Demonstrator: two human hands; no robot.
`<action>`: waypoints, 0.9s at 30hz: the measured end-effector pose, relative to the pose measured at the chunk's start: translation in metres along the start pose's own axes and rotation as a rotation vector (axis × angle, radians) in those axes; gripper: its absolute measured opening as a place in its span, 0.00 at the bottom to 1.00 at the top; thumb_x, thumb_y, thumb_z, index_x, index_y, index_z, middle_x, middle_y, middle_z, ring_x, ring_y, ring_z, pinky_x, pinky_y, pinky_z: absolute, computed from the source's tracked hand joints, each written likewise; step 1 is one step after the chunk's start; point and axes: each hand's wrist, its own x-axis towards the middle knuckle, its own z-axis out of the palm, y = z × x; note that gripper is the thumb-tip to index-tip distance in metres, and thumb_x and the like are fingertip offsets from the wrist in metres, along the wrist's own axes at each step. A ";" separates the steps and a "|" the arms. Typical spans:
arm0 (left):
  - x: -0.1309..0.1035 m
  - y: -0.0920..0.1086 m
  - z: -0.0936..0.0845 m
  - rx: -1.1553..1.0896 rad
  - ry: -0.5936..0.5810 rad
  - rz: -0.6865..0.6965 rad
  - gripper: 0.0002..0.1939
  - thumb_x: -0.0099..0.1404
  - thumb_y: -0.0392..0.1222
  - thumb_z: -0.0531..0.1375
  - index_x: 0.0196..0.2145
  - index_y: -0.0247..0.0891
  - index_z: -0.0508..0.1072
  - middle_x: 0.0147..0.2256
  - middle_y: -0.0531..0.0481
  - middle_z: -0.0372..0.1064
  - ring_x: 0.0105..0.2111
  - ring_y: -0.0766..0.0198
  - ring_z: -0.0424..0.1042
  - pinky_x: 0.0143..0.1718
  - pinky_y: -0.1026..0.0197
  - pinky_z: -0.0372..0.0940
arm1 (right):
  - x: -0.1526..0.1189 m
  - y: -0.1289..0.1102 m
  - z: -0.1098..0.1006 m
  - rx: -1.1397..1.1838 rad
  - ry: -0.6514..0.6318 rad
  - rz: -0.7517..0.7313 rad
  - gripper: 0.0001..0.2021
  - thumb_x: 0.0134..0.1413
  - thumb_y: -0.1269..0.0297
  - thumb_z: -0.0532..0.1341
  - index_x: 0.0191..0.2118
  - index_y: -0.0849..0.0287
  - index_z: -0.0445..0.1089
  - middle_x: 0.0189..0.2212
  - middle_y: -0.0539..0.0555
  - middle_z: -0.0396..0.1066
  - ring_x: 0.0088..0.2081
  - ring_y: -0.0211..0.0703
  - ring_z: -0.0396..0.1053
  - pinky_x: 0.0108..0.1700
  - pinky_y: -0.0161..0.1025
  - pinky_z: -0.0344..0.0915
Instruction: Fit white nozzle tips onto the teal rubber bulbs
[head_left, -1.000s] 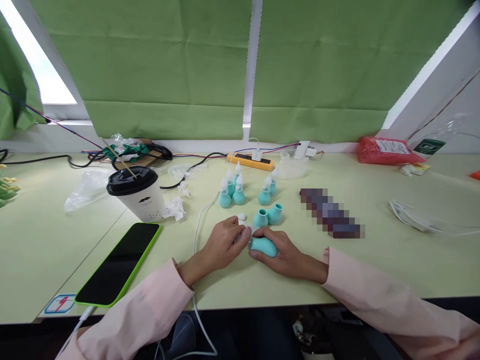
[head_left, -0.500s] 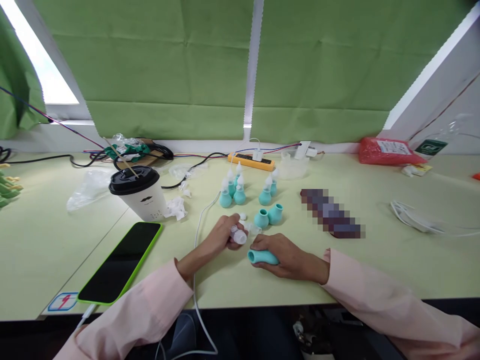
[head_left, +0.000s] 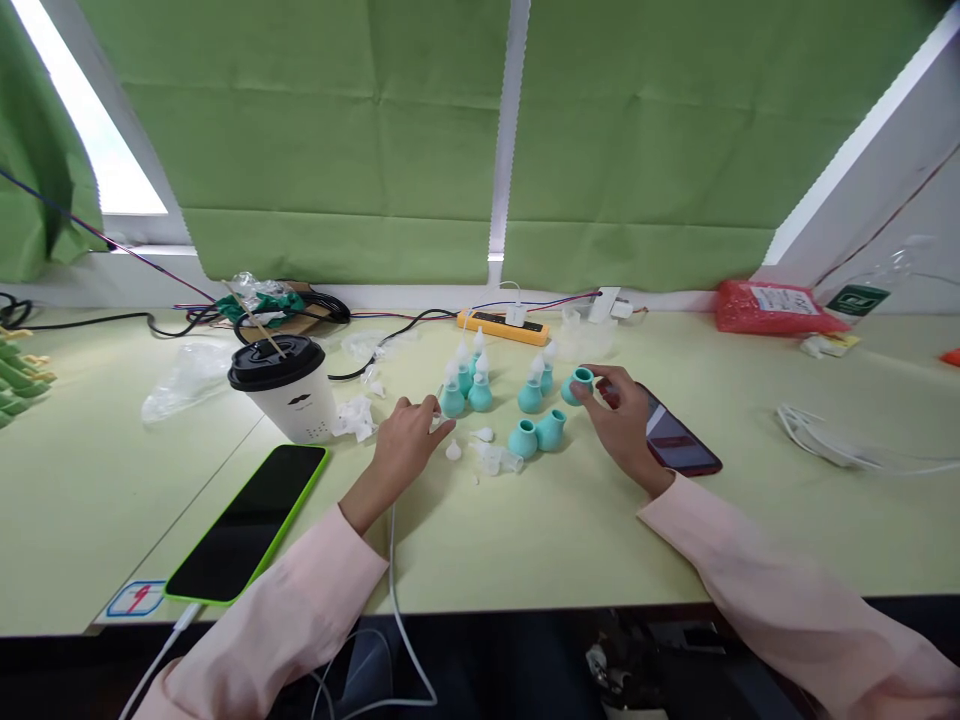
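My right hand (head_left: pixel 621 415) has its thumb and fingers around a teal rubber bulb (head_left: pixel 574 390), its open mouth facing up. My left hand (head_left: pixel 409 438) is low over the table with the thumb spread from the fingers. A whitish bit shows under its fingertips, too small to name. Two open teal bulbs (head_left: pixel 537 432) lie between the hands. Behind them stand several teal bulbs with clear pointed nozzles (head_left: pixel 480 385), in two groups. Clear plastic pieces (head_left: pixel 499 460) and a small white nozzle tip (head_left: pixel 453 450) lie in front of the bulbs.
A lidded paper cup (head_left: pixel 289 395) and a green-cased phone (head_left: pixel 247 525) with a white cable are on the left. Another phone (head_left: pixel 679 440) lies beside my right hand. Behind are an orange power strip (head_left: pixel 502 327) and a red package (head_left: pixel 776 307).
My right hand has moved away and to the right, and the bulb it holds is now upright. My left hand has moved left and back; clear pieces now lie on the table.
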 end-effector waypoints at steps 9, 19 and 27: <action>-0.001 -0.009 0.006 0.017 -0.169 0.141 0.16 0.61 0.49 0.43 0.34 0.37 0.64 0.29 0.47 0.66 0.34 0.59 0.64 0.26 0.63 0.54 | 0.000 0.018 0.007 -0.233 -0.221 0.059 0.11 0.41 0.59 0.56 0.30 0.59 0.66 0.30 0.52 0.67 0.25 0.38 0.62 0.27 0.36 0.59; 0.003 -0.004 0.006 -0.022 0.051 0.110 0.19 0.63 0.47 0.37 0.31 0.37 0.64 0.26 0.49 0.62 0.27 0.63 0.64 0.26 0.62 0.55 | -0.003 0.013 0.007 -0.374 -0.289 0.084 0.09 0.43 0.60 0.54 0.31 0.58 0.63 0.31 0.51 0.68 0.28 0.40 0.64 0.28 0.37 0.57; 0.038 -0.002 0.009 -0.177 0.339 0.151 0.24 0.58 0.48 0.49 0.51 0.39 0.53 0.45 0.45 0.59 0.42 0.56 0.57 0.36 0.57 0.58 | -0.009 -0.003 0.006 -0.403 -0.019 -0.191 0.10 0.42 0.62 0.56 0.34 0.59 0.62 0.36 0.56 0.63 0.38 0.48 0.60 0.37 0.44 0.56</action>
